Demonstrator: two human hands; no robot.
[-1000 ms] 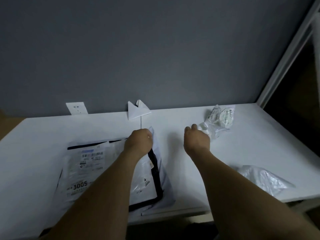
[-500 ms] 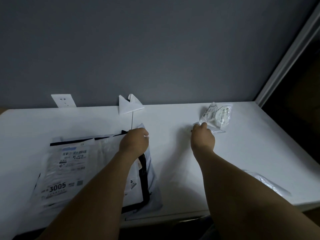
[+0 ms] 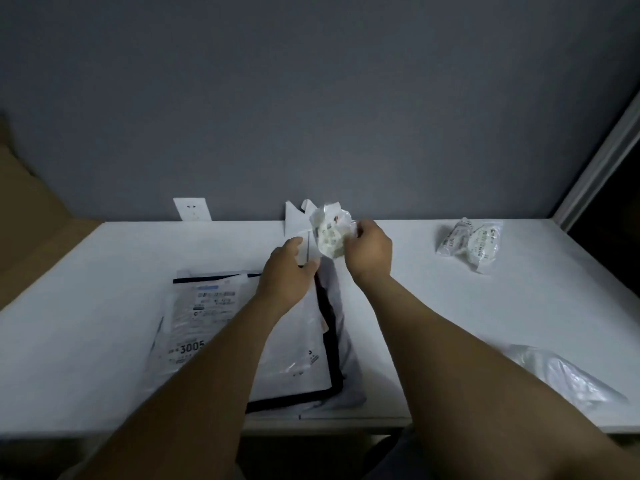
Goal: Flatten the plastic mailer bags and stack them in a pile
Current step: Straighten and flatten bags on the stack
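Note:
A pile of flat mailer bags (image 3: 211, 317) lies on the white table (image 3: 104, 271), the top one white with a black border and a label reading 3005. My right hand (image 3: 369, 252) is raised above the pile's far right corner and grips a small crumpled clear bag (image 3: 330, 233). My left hand (image 3: 287, 277) hovers over the pile's far edge, fingers apart, fingertips close to the crumpled bag. Two more crumpled clear bags (image 3: 471, 242) lie at the far right. Another clear bag (image 3: 561, 375) lies at the near right edge.
A folded white paper piece (image 3: 294, 220) leans against the grey wall behind my hands. A white wall socket (image 3: 192, 209) is at the back left. A brown cardboard surface (image 3: 27, 216) stands left of the table, a white door frame (image 3: 602, 161) on the right.
My right hand picked up one crumpled clear bag from the far right and carried it left, up over the pile. My left hand lifted off the pile and opened.

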